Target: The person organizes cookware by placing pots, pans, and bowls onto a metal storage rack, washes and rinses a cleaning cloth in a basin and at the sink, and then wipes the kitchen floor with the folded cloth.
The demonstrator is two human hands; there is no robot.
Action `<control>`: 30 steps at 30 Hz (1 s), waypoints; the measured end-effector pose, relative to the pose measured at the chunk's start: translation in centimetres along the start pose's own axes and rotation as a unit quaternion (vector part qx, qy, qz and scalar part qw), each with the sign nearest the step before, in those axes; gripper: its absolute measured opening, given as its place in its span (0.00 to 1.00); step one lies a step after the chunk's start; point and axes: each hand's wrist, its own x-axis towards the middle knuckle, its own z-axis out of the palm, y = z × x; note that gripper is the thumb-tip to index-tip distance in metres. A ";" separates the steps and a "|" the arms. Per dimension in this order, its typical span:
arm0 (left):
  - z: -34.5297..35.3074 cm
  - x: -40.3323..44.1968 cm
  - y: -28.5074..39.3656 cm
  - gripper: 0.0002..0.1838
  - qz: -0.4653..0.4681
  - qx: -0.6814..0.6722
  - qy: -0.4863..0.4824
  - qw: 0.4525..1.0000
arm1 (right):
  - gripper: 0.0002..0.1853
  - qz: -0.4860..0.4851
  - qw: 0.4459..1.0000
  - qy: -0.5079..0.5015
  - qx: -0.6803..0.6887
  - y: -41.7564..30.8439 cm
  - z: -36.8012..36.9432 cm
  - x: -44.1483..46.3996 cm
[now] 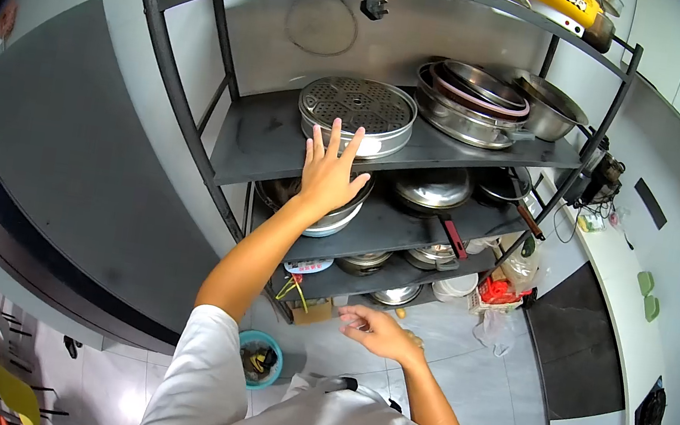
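Observation:
On the upper shelf, a round metal steamer with a perforated top sits left of the stacked pans. My left hand is at its front edge, fingers spread and holding nothing; whether the fingertips touch the rim I cannot tell. Lower down, in front of the bottom shelf, my right hand hangs in the air with fingers loosely bent and apart, nothing in it. Behind my left wrist, bowls on the middle shelf are partly hidden.
Stacked basins stand at the upper shelf's right. A lidded pan is on the middle shelf, its red handle jutting out. A plug hangs above. A blue bin stands on the floor; a white counter runs along the right.

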 end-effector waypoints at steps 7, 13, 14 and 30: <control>2.9 4.6 0.7 0.48 -0.036 0.001 -0.041 0.999 | 0.26 0.041 0.998 0.049 0.015 1.1 -0.4 -1.3; 4.7 6.6 1.1 0.48 -0.060 -0.017 -0.026 0.998 | 0.27 0.094 0.990 0.096 0.037 2.8 -0.6 -2.6; 4.9 6.8 1.3 0.48 -0.064 -0.028 -0.013 0.997 | 0.25 0.100 0.989 0.097 0.045 3.7 -0.3 -2.7; 18.0 -29.7 16.0 0.07 -0.024 -0.598 -0.446 0.665 | 0.25 0.412 0.873 0.254 0.062 16.1 7.6 -10.2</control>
